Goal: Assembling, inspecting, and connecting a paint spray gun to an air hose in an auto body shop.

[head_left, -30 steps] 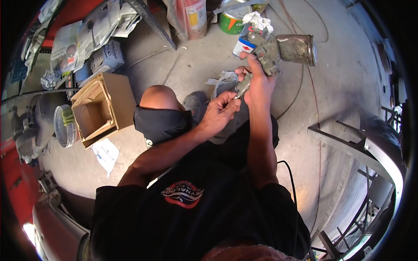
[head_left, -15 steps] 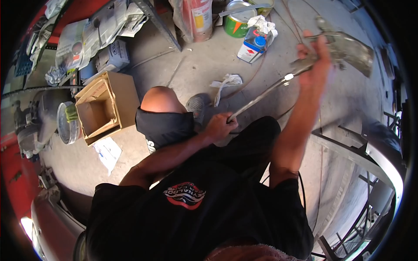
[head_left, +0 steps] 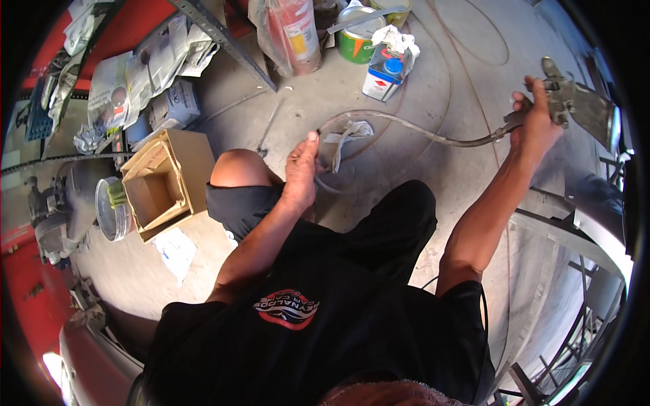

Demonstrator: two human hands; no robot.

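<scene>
My right hand is wrapped round the handle of a spray gun at the far right. The gun is metal, stained, and has a cup-like part pointing away to the right. From its handle end a grey-brown hose runs leftward in a loose curve over the floor. My left hand is closed on this hose, thumb up, above my left knee. More hose trails below that hand.
A crumpled white cloth lies on the concrete behind the hose. Farther off stand a blue-and-white can, a green paint tin and a red cylinder. An open cardboard box is at left, a metal frame at right.
My right hand has carried the spray gun farther right. My left hand has moved up and left along with the hose, which has gone from a straight line to a slack curve.
</scene>
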